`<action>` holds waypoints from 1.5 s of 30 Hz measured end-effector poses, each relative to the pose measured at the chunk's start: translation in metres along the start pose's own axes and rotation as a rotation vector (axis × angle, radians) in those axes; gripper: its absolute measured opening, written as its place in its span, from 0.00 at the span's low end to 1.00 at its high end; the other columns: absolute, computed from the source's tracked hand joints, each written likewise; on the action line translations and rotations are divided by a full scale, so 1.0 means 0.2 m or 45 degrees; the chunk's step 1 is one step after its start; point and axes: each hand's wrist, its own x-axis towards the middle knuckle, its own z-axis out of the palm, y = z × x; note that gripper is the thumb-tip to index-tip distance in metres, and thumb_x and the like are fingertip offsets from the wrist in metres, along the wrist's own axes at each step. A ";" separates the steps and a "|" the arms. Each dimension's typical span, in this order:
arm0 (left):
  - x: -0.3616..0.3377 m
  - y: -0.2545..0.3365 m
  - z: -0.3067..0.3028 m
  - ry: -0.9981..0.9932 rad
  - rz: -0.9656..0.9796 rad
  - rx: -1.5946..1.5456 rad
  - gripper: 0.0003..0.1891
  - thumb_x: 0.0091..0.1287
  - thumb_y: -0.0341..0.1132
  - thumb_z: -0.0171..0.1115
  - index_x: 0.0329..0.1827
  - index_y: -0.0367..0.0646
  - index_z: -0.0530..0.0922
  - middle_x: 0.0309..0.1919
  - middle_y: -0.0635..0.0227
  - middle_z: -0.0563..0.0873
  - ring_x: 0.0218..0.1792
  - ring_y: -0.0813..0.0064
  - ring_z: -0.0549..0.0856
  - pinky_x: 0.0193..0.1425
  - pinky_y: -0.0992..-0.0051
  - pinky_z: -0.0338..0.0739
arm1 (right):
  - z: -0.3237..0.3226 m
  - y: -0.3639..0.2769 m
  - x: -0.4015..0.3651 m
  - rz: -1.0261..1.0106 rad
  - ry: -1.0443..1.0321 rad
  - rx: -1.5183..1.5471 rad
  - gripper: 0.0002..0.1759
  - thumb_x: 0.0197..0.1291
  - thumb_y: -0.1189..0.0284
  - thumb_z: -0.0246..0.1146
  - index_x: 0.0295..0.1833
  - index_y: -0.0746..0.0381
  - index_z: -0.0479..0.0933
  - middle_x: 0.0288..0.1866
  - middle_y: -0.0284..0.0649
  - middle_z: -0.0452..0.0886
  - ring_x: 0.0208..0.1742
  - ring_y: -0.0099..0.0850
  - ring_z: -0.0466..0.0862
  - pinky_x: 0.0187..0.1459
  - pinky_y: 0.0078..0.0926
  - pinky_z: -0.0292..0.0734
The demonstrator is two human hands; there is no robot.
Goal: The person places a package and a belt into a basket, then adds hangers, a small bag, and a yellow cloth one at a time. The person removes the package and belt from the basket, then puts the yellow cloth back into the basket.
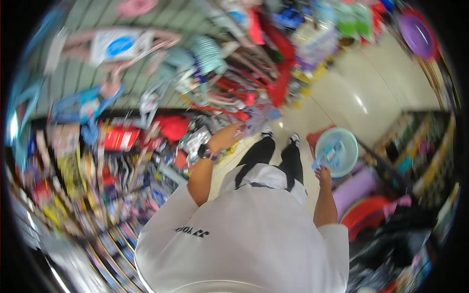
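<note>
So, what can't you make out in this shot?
All from the head view:
1. Left hand: blur hides whether its grip closes on the purple packet.
2. Blue packet in the right hand: label too blurred and small to read.
3. Shelf goods: smeared by motion blur.
4. Shirt print: creased and blurred, unreadable.

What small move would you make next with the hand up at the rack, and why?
Probably draw the left hand, and the blurred packet at its fingertips, across to the basin that the right hand holds at the rim. The basin seems to carry one such item already.
</note>
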 end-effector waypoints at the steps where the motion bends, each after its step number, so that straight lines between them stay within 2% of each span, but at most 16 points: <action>1: -0.04 -0.04 0.01 0.058 -0.015 -0.014 0.23 0.65 0.43 0.54 0.56 0.35 0.70 0.50 0.53 0.79 0.51 0.57 0.78 0.55 0.66 0.71 | 0.01 -0.08 0.02 0.006 -0.025 -0.040 0.20 0.60 0.61 0.55 0.56 0.58 0.69 0.44 0.44 0.80 0.37 0.34 0.82 0.36 0.30 0.76; 6: -0.21 -0.15 0.05 0.269 -0.082 -0.044 0.26 0.63 0.44 0.53 0.59 0.36 0.67 0.49 0.50 0.79 0.51 0.53 0.77 0.55 0.63 0.71 | 0.09 -0.41 0.09 -0.115 -0.148 -0.252 0.19 0.63 0.61 0.52 0.57 0.58 0.68 0.49 0.45 0.79 0.44 0.38 0.81 0.43 0.35 0.76; 9: -0.32 -0.16 0.06 0.197 -0.375 -0.050 0.26 0.63 0.45 0.53 0.59 0.37 0.67 0.48 0.48 0.79 0.50 0.51 0.77 0.54 0.61 0.72 | 0.18 -0.56 0.13 -0.177 -0.142 -0.317 0.18 0.64 0.64 0.49 0.56 0.58 0.68 0.45 0.45 0.80 0.38 0.37 0.82 0.37 0.32 0.77; 15: -0.52 -0.36 0.26 0.438 -0.448 -0.183 0.26 0.65 0.48 0.52 0.59 0.38 0.68 0.45 0.48 0.80 0.47 0.52 0.80 0.50 0.62 0.73 | 0.50 -0.68 0.19 -0.292 -0.299 -0.702 0.16 0.63 0.65 0.52 0.54 0.58 0.70 0.42 0.43 0.80 0.35 0.36 0.81 0.38 0.28 0.78; 17: -0.57 -0.37 0.28 0.466 -0.487 -0.187 0.26 0.65 0.49 0.52 0.59 0.38 0.68 0.45 0.48 0.80 0.47 0.52 0.79 0.50 0.62 0.73 | 0.63 -0.70 0.33 -0.258 -0.805 -0.852 0.15 0.62 0.66 0.53 0.54 0.56 0.70 0.41 0.40 0.79 0.34 0.31 0.80 0.36 0.23 0.77; 19: -0.61 -0.44 0.34 0.515 -0.479 -0.239 0.26 0.65 0.49 0.52 0.59 0.38 0.68 0.45 0.48 0.80 0.47 0.52 0.79 0.51 0.63 0.73 | 0.97 -0.78 -0.07 -0.470 -0.958 -1.042 0.16 0.62 0.67 0.53 0.55 0.55 0.70 0.44 0.38 0.78 0.38 0.27 0.78 0.36 0.21 0.75; 23: -0.68 -0.51 0.37 0.522 -0.592 -0.378 0.26 0.65 0.49 0.53 0.59 0.38 0.67 0.46 0.47 0.80 0.47 0.54 0.80 0.51 0.64 0.73 | 1.65 -0.91 -0.72 -0.579 -1.264 -1.246 0.19 0.63 0.66 0.54 0.59 0.58 0.68 0.48 0.35 0.77 0.47 0.25 0.76 0.40 0.24 0.74; 27: -0.82 -0.67 0.38 0.609 -0.578 -0.502 0.27 0.65 0.49 0.54 0.60 0.37 0.67 0.47 0.47 0.79 0.48 0.54 0.80 0.52 0.64 0.73 | 2.27 -1.01 -1.35 -1.033 -1.586 -1.224 0.20 0.64 0.66 0.56 0.59 0.63 0.67 0.52 0.39 0.77 0.51 0.29 0.77 0.49 0.27 0.73; 31: -0.97 -0.92 0.40 0.755 -0.605 -0.492 0.27 0.65 0.47 0.54 0.59 0.34 0.68 0.49 0.47 0.78 0.48 0.54 0.79 0.52 0.64 0.73 | 2.83 -1.09 -1.78 -1.960 -1.502 -1.358 0.23 0.60 0.68 0.58 0.59 0.66 0.66 0.51 0.47 0.76 0.51 0.40 0.77 0.51 0.29 0.72; 34: -1.08 -1.10 0.43 0.910 -0.660 -0.533 0.26 0.64 0.45 0.56 0.59 0.35 0.68 0.48 0.48 0.79 0.47 0.54 0.80 0.51 0.64 0.74 | 3.29 -1.10 -1.81 -2.248 -1.358 -1.268 0.26 0.57 0.69 0.62 0.59 0.65 0.66 0.51 0.49 0.76 0.51 0.44 0.76 0.53 0.35 0.70; 36: -1.18 -1.18 0.41 0.895 -0.686 -0.633 0.26 0.64 0.45 0.55 0.58 0.35 0.68 0.49 0.47 0.79 0.49 0.51 0.79 0.53 0.63 0.73 | 3.52 -1.12 -1.78 -2.735 -1.019 -1.291 0.30 0.52 0.64 0.66 0.58 0.65 0.66 0.50 0.50 0.75 0.52 0.47 0.74 0.52 0.40 0.70; 37: -1.23 -1.22 0.40 0.859 -0.732 -0.727 0.26 0.64 0.45 0.54 0.58 0.34 0.68 0.49 0.46 0.78 0.50 0.49 0.77 0.54 0.62 0.72 | 3.58 -1.13 -1.78 -2.753 -0.997 -1.299 0.30 0.52 0.64 0.66 0.58 0.65 0.66 0.50 0.50 0.75 0.52 0.47 0.74 0.52 0.40 0.70; 39: -1.32 -1.33 0.46 0.872 -0.751 -0.680 0.25 0.64 0.46 0.54 0.58 0.35 0.69 0.47 0.47 0.79 0.48 0.49 0.78 0.52 0.61 0.73 | 3.67 -1.14 -1.82 -2.470 -1.153 -1.755 0.34 0.46 0.59 0.69 0.56 0.65 0.67 0.50 0.51 0.74 0.53 0.49 0.72 0.50 0.43 0.69; 40: -1.36 -1.38 0.51 0.874 -0.795 -0.638 0.25 0.64 0.46 0.54 0.57 0.36 0.69 0.46 0.48 0.80 0.46 0.50 0.79 0.50 0.60 0.74 | 3.71 -1.12 -1.77 -2.599 -1.082 -1.767 0.35 0.44 0.56 0.69 0.54 0.65 0.68 0.47 0.50 0.75 0.52 0.50 0.72 0.49 0.42 0.68; 44: -1.47 -1.55 0.67 0.742 -0.796 -0.503 0.25 0.64 0.47 0.54 0.57 0.37 0.69 0.41 0.49 0.81 0.42 0.52 0.81 0.46 0.60 0.76 | 3.68 -1.07 -1.84 -2.513 -0.812 -1.946 0.35 0.46 0.56 0.69 0.55 0.66 0.67 0.47 0.53 0.75 0.51 0.51 0.74 0.51 0.40 0.68; 45: -1.49 -1.58 0.69 0.677 -0.780 -0.489 0.25 0.64 0.47 0.54 0.57 0.37 0.68 0.40 0.50 0.81 0.42 0.53 0.81 0.46 0.60 0.76 | 3.69 -1.07 -1.82 -2.397 -1.072 -1.755 0.36 0.47 0.55 0.68 0.56 0.67 0.67 0.48 0.54 0.75 0.52 0.51 0.74 0.52 0.39 0.68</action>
